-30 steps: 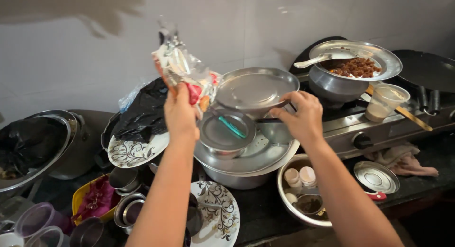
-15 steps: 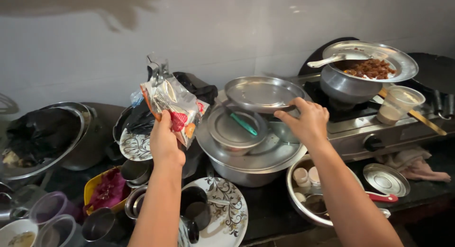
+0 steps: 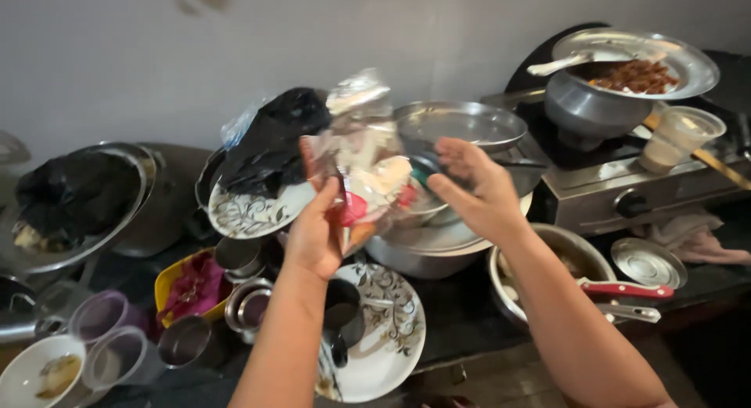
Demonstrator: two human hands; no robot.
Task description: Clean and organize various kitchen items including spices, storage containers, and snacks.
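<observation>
1. The left hand is up in the air over the desk. Its fingers are closed around a crinkly clear plastic packet with red and orange bits on it.
2. The packet is held up high, in front of a stack of shiny metal bowls.
3. The right hand is just beside the packet. Its fingers are spread and a little bent. I cannot tell if it touches the packet.
4. Behind the right hand a round metal plate sits on top of the stack.
5. Under the left arm lies a white plate with dark swirls. A dark cup stands on it.
6. To the left a black plastic bag lies on another swirly plate.
7. To the right is a gas stove. A pot stands on it, with a metal plate of brown food on top.
8. Near the right arm a metal bowl holds a tool with a red handle.
9. A yellow bowl with something pink inside sits at the lower left.
</observation>
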